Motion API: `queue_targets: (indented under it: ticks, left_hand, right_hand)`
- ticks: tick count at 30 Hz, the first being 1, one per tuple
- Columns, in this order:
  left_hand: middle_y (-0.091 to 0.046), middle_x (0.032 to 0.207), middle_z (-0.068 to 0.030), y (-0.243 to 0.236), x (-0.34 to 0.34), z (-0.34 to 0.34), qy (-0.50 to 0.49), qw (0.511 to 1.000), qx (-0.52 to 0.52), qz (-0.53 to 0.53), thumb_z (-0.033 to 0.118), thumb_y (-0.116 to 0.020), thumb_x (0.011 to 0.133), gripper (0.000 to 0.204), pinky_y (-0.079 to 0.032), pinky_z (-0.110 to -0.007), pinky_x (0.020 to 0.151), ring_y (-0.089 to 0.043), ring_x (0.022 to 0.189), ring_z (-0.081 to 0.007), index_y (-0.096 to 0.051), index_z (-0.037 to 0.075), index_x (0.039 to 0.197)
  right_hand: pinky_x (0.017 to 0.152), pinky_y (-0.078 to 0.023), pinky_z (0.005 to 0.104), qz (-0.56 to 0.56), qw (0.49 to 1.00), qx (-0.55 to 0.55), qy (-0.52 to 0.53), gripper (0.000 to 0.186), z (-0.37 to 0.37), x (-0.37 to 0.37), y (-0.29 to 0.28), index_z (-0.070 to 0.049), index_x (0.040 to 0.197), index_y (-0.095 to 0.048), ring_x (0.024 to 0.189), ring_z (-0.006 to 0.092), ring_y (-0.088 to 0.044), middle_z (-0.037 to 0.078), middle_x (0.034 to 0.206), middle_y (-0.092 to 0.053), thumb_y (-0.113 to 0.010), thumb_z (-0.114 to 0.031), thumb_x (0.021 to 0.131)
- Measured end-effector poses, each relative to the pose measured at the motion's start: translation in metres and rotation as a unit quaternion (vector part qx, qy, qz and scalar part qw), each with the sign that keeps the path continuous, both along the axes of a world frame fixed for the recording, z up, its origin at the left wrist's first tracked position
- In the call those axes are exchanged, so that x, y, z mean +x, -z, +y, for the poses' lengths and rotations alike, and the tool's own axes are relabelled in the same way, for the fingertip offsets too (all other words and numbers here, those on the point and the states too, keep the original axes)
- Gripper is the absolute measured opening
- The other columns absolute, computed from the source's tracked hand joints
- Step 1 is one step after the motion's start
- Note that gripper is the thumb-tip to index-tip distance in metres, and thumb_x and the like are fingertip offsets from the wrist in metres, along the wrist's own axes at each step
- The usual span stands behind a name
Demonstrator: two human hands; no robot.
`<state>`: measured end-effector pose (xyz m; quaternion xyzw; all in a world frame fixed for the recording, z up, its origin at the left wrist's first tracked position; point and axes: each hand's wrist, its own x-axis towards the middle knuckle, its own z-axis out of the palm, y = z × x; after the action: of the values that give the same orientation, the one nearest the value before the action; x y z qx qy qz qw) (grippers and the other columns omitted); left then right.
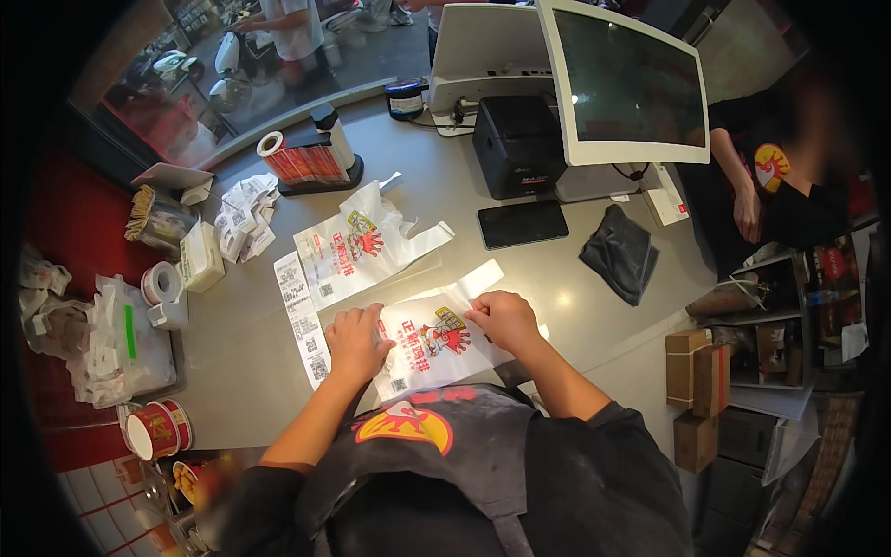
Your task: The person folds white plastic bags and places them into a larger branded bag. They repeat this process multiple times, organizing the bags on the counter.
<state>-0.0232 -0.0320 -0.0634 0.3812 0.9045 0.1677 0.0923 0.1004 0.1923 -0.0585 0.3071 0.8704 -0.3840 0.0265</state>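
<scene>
A white plastic carrier bag (422, 357) with red print and a cartoon rooster lies at the counter's front edge, against my apron. My left hand (355, 342) is closed at the bag's left edge, with its thumb on the plastic. Near the bag's handles, the fingers of my right hand (504, 322) pinch its upper right side. A second, matching carrier bag (339, 265) lies flat just beyond, its handles pointing right. Long printed receipts (302, 320) lie beside my left hand, partly under that second bag.
A black phone (522, 225), a dark folded cloth (619, 255), a black printer (520, 144) and a white-framed monitor (631, 84) occupy the right side. On the left are a label dispenser (316, 158), crumpled receipts (246, 218) and a bin of bags (130, 343). A co-worker's arm (742, 190) rests at the right.
</scene>
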Motion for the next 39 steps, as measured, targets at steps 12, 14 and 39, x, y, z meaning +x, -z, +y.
queue_targets:
  ticks: [12, 14, 39]
  left_hand:
    - [-0.058, 0.093, -0.0079, -0.053, -0.032, 0.016, 0.016, 0.999, -0.024, 0.042, 0.014, -0.071, 0.067, 0.036, -0.044, -0.039, 0.074, -0.056, 0.089, -0.0278, -0.064, 0.015, 0.102]
    - [-0.056, 0.099, -0.0064, -0.058, -0.026, 0.023, 0.079, 0.994, 0.074, 0.011, 0.02, -0.074, 0.065, 0.041, -0.043, -0.038, 0.076, -0.053, 0.094, -0.0274, -0.062, 0.016, 0.105]
    - [-0.06, 0.096, -0.0067, -0.092, -0.027, 0.004, -0.136, 0.588, 0.546, -0.581, 0.02, -0.044, 0.094, 0.014, -0.05, -0.033, 0.078, -0.059, 0.088, -0.0171, -0.048, 0.007, 0.095]
  right_hand:
    - [0.062, -0.038, 0.0243, 0.189, 0.972, -0.121, 0.075, 0.016, -0.023, 0.01, -0.026, -0.008, 0.068, -0.062, 0.066, 0.0099, -0.053, -0.001, 0.069, -0.06, -0.076, -0.016, 0.066]
    - [0.059, -0.037, 0.0208, 0.127, 0.925, -0.347, 0.089, 0.018, -0.022, 0.008, -0.033, -0.008, 0.07, -0.061, 0.065, 0.0065, -0.052, -0.001, 0.07, -0.06, -0.076, -0.017, 0.069]
    - [0.077, -0.051, 0.0319, 0.195, 0.833, -0.491, 0.166, 0.02, -0.017, -0.016, -0.052, -0.01, 0.095, -0.04, 0.094, 0.0179, -0.058, 0.006, 0.102, -0.055, -0.057, -0.007, 0.084]
